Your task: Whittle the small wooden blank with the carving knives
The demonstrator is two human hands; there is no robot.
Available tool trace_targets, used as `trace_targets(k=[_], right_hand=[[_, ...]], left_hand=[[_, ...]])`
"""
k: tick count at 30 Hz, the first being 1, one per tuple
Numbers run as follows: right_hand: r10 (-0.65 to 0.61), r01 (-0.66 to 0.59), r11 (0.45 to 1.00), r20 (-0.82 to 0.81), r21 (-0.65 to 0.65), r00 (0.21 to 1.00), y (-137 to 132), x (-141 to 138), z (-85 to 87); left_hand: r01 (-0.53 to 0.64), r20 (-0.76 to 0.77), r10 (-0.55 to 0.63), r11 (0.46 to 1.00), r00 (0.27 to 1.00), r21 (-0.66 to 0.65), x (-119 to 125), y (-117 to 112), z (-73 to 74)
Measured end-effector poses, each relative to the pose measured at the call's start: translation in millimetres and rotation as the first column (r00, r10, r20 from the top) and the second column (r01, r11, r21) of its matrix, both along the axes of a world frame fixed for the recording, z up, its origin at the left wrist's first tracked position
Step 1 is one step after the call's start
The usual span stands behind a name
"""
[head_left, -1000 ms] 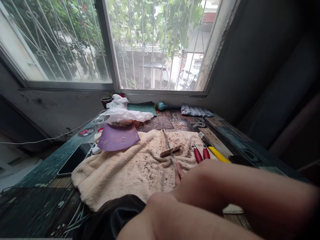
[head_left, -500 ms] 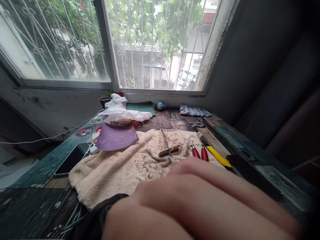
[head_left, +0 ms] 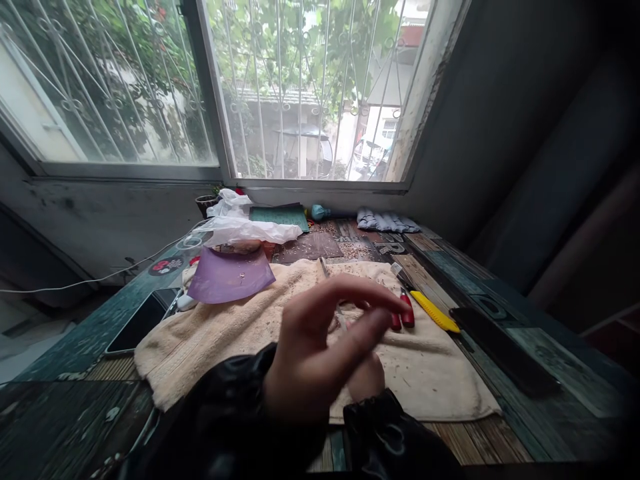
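Observation:
My left hand (head_left: 313, 353) is raised over the beige towel (head_left: 210, 340), close to the camera. Its fingers curve to the right, apart from the thumb, and nothing shows held between them. Behind it, low over the towel, is my right hand (head_left: 367, 379); the left hand covers its fingers. A thin metal strip like a file (head_left: 323, 268) lies on the towel, partly hidden by the left hand. Two red-handled tools (head_left: 408, 313) rest just beyond the left fingertips. To their right is a yellow-handled cutter (head_left: 434, 311).
Purple sandpaper (head_left: 230, 277) lies curled on the towel's left side, near a phone (head_left: 143, 323). At the back are a white plastic bag (head_left: 255, 230), a green mat (head_left: 280, 217) and a grey padded pouch (head_left: 387, 221). A long dark object (head_left: 505, 350) lies right.
The large blurred hand and forearm at lower right have drawn back. My left hand now stands curved over the towel, covering the wood piece, and both dark sleeves show.

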State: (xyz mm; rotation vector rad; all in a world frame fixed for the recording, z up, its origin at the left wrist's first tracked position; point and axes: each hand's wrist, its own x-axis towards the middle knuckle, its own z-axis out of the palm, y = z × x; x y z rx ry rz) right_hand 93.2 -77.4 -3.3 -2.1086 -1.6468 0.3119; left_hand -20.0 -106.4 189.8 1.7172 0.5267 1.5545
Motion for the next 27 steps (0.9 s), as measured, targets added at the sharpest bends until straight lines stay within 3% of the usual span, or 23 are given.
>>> trace_targets(k=[3, 7, 10, 12, 17, 23, 27], right_hand=[[-0.023, 0.024, 0.999, -0.035, 0.027, 0.999, 2, 0, -0.9], [-0.020, 0.021, 1.000, -0.038, 0.019, 0.999, 3, -1, -0.5], [-0.016, 0.017, 1.000, -0.040, 0.007, 0.999, 4, 0, -0.7], [-0.002, 0.002, 1.000, -0.043, 0.011, 0.999, 4, 1, -2.0], [0.039, -0.038, 0.999, -0.035, 0.015, 0.999, 3, 2, -1.6], [0.039, -0.039, 0.999, -0.012, -0.017, 0.999, -1, 8, 8.7], [0.046, -0.046, 0.999, -0.016, 0.005, 0.999, 0, 12, 4.1]], left_hand=[[-0.139, -0.285, 0.140, 0.990, 0.948, 0.027, 4, 48, -43.6], [-0.279, -0.559, 0.315, 0.948, 0.767, 0.152, 4, 109, -113.0], [-0.327, -0.660, 0.359, 0.928, 0.660, 0.177, 2, 131, -154.1], [-0.342, -0.690, 0.355, 0.925, 0.631, 0.164, 1, 136, -172.4], [-0.396, -0.661, 0.421, 0.897, 0.621, 0.199, 0, 134, -193.5], [-0.423, -0.643, 0.472, 0.873, 0.603, 0.243, 0, 132, -200.2], [-0.403, -0.617, 0.465, 0.881, 0.634, 0.250, -1, 133, -201.6]])
